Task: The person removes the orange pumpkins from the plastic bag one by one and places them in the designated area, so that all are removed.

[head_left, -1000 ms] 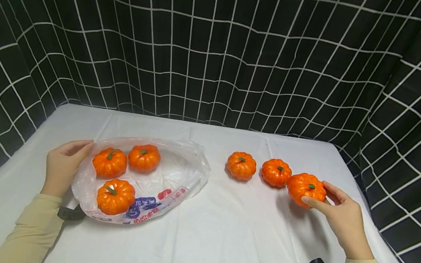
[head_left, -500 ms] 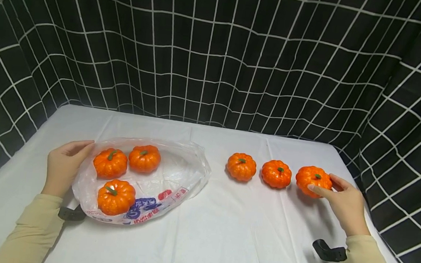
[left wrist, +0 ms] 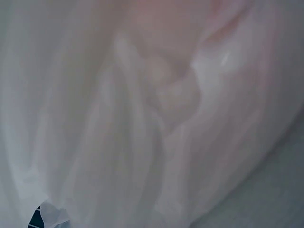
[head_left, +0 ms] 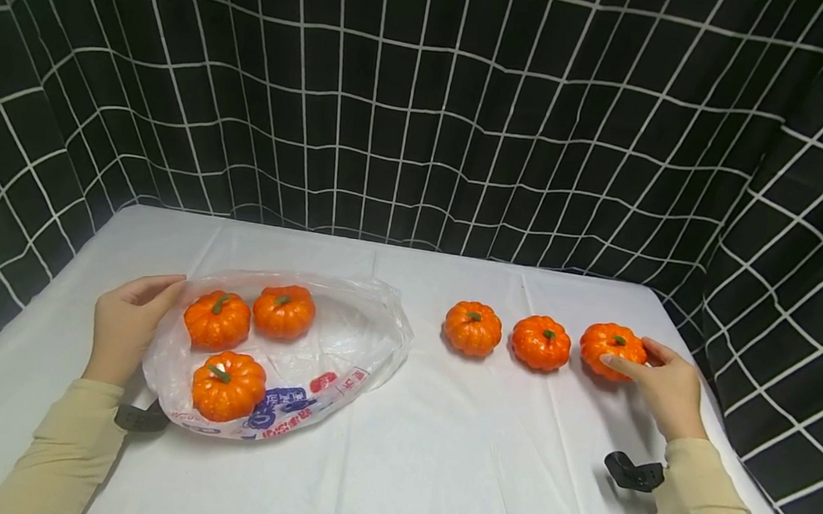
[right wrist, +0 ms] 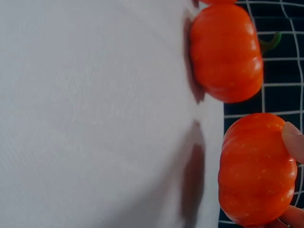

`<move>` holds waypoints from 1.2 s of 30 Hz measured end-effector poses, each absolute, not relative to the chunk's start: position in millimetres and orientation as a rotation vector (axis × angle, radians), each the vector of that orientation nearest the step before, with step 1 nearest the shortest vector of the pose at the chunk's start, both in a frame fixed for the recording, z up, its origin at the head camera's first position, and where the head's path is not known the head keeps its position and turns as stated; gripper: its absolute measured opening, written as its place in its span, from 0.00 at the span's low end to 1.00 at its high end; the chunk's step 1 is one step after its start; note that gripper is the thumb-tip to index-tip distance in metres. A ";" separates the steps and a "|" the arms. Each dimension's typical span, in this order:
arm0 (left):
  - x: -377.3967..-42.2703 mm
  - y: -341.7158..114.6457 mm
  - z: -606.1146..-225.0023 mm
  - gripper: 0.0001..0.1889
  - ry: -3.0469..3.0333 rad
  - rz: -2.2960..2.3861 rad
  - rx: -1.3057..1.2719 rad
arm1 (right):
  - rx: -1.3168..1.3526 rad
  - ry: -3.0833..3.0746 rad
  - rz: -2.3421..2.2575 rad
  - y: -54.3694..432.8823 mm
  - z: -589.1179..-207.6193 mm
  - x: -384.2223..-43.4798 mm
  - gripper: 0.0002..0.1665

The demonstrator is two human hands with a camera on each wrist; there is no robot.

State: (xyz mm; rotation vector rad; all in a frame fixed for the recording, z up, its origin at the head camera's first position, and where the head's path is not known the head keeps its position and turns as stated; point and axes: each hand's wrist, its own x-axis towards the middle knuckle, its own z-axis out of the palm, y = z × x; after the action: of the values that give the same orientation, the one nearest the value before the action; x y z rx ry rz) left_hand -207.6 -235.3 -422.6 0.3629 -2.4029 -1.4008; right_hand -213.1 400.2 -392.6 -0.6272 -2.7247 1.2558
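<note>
On the left, a translucent plastic bag with red and blue print lies open-mouthed, holding three small orange pumpkins, among them one nearest the front. My left hand pinches the bag's left rim; blurred plastic fills most of the left wrist view. At the right, my right hand holds another orange pumpkin between thumb and fingers. In the right wrist view, a gap shows between this pumpkin and its shadow on the cloth. A middle pumpkin and a further one stand to its left in a row.
A white cloth covers the table. Black curtains with a white grid stand behind it and at both sides. Black wrist mounts stick out from both beige sleeves.
My right hand has carried its pumpkin right and slightly back, then lower, so a gap now separates it from the middle pumpkin. The left hand and bag stay put.
</note>
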 end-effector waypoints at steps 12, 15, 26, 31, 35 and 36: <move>-209.5 -235.3 -423.7 0.24 -2.391 -1.393 0.346 | -0.679 -2.732 1.256 407.4 -401.5 -221.6 0.53; -210.1 -235.4 -424.2 0.24 -2.387 -1.403 0.340 | -0.691 -2.733 1.256 407.8 -403.3 -223.1 0.52; -211.5 -236.2 -426.3 0.24 -2.384 -1.411 0.349 | -0.692 -2.740 1.231 412.7 -409.9 -227.9 0.54; -212.5 -237.0 -427.3 0.25 -2.385 -1.423 0.355 | -0.691 -2.745 1.240 413.2 -410.7 -227.9 0.54; -212.2 -237.6 -427.7 0.25 -2.387 -1.431 0.366 | -0.703 -2.738 1.251 412.6 -411.7 -227.6 0.54; -211.9 -237.6 -427.6 0.25 -2.388 -1.431 0.366 | -0.706 -2.740 1.251 412.3 -412.0 -227.6 0.54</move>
State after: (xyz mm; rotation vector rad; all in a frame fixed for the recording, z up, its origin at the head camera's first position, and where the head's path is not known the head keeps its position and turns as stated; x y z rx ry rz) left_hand -211.9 -237.6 -427.6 0.3660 -2.3878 -1.4307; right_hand -227.6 412.3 -412.0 -0.7059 -2.7396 1.2514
